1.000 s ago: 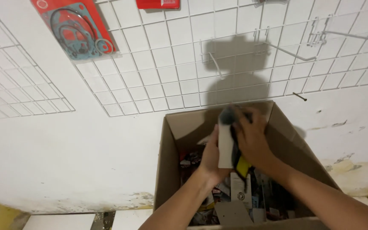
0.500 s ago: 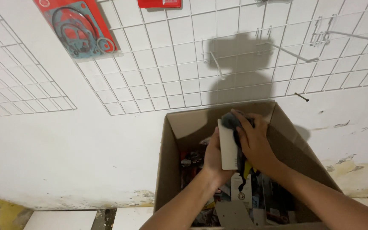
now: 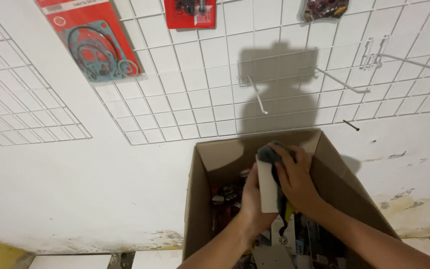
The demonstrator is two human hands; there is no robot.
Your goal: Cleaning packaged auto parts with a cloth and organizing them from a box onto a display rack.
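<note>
Both hands meet over the open cardboard box (image 3: 202, 199): the left hand (image 3: 253, 199) grips the white card packet (image 3: 268, 184) from behind, and the right hand (image 3: 294, 179) clasps its front, fingers curled over the dark grey part at its top. Held upright above the box's far edge, the packet seems raised to clear the packets (image 3: 284, 239) crowded below. Behind, a white wire grid (image 3: 195, 99) carries a red gasket card (image 3: 93, 42) and bare hooks (image 3: 342, 82). Box contents are shadowed; the packet's face is hidden.
</note>
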